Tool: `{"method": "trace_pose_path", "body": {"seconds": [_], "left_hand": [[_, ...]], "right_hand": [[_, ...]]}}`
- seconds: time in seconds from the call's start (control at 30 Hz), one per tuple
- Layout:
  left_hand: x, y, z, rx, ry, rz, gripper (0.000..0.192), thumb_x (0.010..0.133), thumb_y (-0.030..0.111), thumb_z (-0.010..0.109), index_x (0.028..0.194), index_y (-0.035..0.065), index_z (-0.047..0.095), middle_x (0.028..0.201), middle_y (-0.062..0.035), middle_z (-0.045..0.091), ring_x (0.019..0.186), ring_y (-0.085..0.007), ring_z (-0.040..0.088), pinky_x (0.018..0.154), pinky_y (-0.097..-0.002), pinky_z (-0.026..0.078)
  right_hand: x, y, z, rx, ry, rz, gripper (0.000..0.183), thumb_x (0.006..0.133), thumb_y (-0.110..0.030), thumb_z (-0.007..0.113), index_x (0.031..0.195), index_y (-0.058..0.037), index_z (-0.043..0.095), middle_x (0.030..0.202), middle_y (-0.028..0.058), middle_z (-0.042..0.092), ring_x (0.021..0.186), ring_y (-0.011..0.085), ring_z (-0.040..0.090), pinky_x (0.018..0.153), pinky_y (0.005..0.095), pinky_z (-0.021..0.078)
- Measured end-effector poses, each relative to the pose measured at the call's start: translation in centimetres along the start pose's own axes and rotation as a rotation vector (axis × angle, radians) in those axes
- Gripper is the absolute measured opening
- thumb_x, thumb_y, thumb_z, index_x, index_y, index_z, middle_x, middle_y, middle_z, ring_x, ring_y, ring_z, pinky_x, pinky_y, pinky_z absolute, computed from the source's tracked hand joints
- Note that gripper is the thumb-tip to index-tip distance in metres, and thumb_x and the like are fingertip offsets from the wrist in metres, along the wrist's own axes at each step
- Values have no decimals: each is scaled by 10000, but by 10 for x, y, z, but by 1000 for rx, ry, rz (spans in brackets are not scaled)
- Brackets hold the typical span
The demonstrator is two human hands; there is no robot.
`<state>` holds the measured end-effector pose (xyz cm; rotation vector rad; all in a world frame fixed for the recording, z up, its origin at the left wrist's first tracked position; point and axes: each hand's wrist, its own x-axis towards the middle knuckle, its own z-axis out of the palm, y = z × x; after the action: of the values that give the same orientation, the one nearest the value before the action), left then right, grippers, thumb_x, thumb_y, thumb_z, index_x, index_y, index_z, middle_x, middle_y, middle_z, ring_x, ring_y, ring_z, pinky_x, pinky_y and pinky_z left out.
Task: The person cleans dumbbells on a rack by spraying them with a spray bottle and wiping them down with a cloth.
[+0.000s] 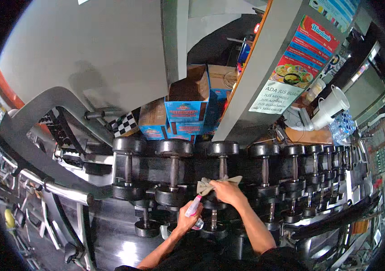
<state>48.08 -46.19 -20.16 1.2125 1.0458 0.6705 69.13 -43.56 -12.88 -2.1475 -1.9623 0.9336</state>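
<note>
A beige cloth (205, 187) is bunched in my right hand (228, 192), which presses it near the handle of a black dumbbell (223, 149) on the rack's upper row. My left hand (188, 216) grips a clear spray bottle (194, 207) with a pink nozzle and white-pink trigger head, held just below the cloth. The nozzle points up towards the cloth. Part of that dumbbell's near head is hidden behind my right hand and the cloth. Another black dumbbell (174, 148) lies to the left, and one more (265, 150) to the right.
Lower dumbbells (146, 228) sit on a second row nearer me. Blue cardboard boxes (185, 110) are stacked behind the rack, beside a grey pillar (241, 91) bearing posters. A chrome machine bar (67, 193) juts in at left. White buckets (333, 101) stand at right.
</note>
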Motion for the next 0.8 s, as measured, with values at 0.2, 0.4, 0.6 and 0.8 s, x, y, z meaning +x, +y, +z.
{"method": "trace_pose_path", "body": {"seconds": [0.2,0.4,0.6,0.8], "left_hand": [[-1,2,3,35,21,69,180,893,173,682,949,5,650,715,-44,634,646,-102,596,590,-289,490],[-3,-4,14,115,-37,83,165,881,155,686,952,9,656,756,-66,654,705,-93,597,643,-289,495],[-14,-4,16,98,-46,135,153,869,134,680,951,7,654,793,-99,671,733,-108,619,663,-299,501],[-29,17,24,166,-82,195,149,862,129,680,932,1,649,740,-110,664,686,-136,634,630,-324,500]], "right_hand": [[-28,67,-28,139,-18,246,356,938,-130,497,1288,-128,561,1094,219,653,1012,406,619,868,486,485],[-13,127,8,279,67,371,375,975,-120,422,1339,-112,512,1078,200,664,1018,311,652,836,415,471],[-42,94,14,377,238,199,361,976,-117,458,1332,-76,501,958,189,647,852,293,634,776,389,469],[-87,75,30,670,642,57,347,1019,-173,465,1328,-16,493,968,127,622,755,153,540,718,341,462]]}}
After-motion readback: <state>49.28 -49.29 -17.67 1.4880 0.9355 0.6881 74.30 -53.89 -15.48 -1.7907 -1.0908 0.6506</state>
